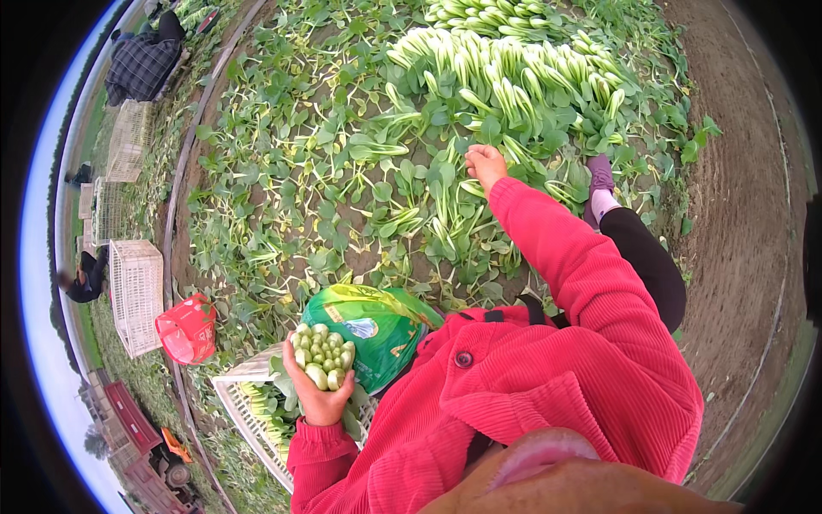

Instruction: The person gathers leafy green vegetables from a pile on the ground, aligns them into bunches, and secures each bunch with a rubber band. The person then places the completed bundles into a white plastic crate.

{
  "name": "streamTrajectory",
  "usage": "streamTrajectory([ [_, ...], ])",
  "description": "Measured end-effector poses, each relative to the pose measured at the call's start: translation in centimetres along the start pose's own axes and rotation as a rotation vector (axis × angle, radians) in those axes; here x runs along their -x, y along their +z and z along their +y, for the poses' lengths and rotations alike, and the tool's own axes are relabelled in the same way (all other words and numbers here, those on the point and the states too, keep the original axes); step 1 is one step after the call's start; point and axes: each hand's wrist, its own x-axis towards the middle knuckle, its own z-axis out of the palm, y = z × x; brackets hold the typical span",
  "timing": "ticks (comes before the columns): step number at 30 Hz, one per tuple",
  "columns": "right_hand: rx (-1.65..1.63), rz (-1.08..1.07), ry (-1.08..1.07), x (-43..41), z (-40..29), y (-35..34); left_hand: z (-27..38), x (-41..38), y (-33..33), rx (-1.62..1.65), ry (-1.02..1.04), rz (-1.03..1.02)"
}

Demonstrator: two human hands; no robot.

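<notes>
My left hand (319, 392) holds a bundle of green leafy vegetables with pale stems, bok choy by the look (323, 353), cut ends facing up. Below it stands a white plastic crate (257, 440) with more of the same greens inside. My right hand (486, 164) reaches out over the leaves beside a laid-out pile of pale-stemmed greens (514, 77). Its fingers are curled together; whether something small lies between them cannot be told. A green plastic sack (379, 334) lies against my lap, beside the held bundle.
A red bucket (187, 329) and a white crate (137, 295) stand at the left, past a dark hose-like line (170, 225). Other people crouch farther left, near more crates (130, 141). A red truck (131, 416) is at lower left. Bare soil (738, 225) runs along the right.
</notes>
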Motion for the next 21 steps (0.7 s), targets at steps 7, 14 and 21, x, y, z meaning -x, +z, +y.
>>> streamTrajectory([
  [7, 0.682, 0.262, -0.527, -13.4, -2.8, 1.0, 1.1, -0.7, 0.0, -0.136, -0.061, -0.04],
  [14, 1.231, 0.127, -0.647, -16.9, -4.1, 1.1, 1.8, -1.8, 1.1, -0.035, -0.163, 0.023],
  [21, 0.393, 0.026, -0.742, -13.3, -6.2, -2.9, 1.3, -1.6, 1.2, -0.066, -0.149, 0.034],
])
